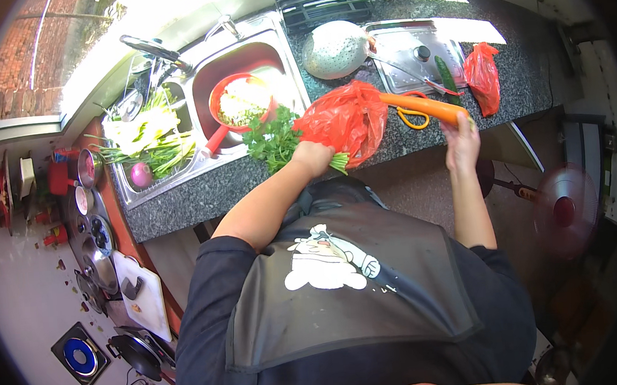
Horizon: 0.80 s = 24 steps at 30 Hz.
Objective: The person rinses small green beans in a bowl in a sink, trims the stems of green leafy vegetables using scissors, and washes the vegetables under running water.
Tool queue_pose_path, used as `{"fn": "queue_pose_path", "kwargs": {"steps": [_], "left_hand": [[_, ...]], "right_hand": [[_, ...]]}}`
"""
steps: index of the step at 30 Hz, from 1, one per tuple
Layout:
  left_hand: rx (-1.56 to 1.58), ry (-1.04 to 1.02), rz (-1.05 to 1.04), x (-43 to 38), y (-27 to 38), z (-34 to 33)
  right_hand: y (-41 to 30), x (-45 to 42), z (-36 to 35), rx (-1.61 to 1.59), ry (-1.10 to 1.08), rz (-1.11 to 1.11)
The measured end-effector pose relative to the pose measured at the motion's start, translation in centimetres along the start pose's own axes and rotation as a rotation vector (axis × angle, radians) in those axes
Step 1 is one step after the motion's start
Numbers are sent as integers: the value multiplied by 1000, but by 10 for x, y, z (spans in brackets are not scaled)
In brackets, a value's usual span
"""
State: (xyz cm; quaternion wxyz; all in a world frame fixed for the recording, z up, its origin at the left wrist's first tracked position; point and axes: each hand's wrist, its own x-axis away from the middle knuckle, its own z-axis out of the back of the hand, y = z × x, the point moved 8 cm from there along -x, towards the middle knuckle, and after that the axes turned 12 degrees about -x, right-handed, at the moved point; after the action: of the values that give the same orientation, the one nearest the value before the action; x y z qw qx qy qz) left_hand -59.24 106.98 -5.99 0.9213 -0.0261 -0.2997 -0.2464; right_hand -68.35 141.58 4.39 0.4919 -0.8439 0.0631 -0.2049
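Note:
My left hand (314,159) grips a bunch of leafy coriander (272,140) near its stems. The leaves spread toward the sink, and the cut stem ends poke out on the other side of my fist. Beneath and beyond that hand lies a crumpled red plastic bag (349,117) on the granite counter (192,211). My right hand (463,139) holds a large carrot (426,105) by its thick end, and its thin end reaches the bag's edge. Under the carrot lie yellow-orange looped handles (415,120), probably of scissors. What the bag contains cannot be made out.
A red-handled strainer (216,140) of chopped vegetables sits in the steel sink (281,39). Greens and a red onion (141,174) fill the side basin. Rightward are a colander (333,51), a glass lid (398,63), a cucumber (446,75) and another red bag (481,76).

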Motion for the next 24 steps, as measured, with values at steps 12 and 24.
{"fn": "queue_pose_path", "kwargs": {"steps": [12, 24], "left_hand": [[-247, -48, 14, 72, -36, -16], [-177, 380, 113, 143, -47, -54]], "right_hand": [[219, -65, -19, -24, 46, -470], [276, 180, -250, 1466, -1471, 401]]}}
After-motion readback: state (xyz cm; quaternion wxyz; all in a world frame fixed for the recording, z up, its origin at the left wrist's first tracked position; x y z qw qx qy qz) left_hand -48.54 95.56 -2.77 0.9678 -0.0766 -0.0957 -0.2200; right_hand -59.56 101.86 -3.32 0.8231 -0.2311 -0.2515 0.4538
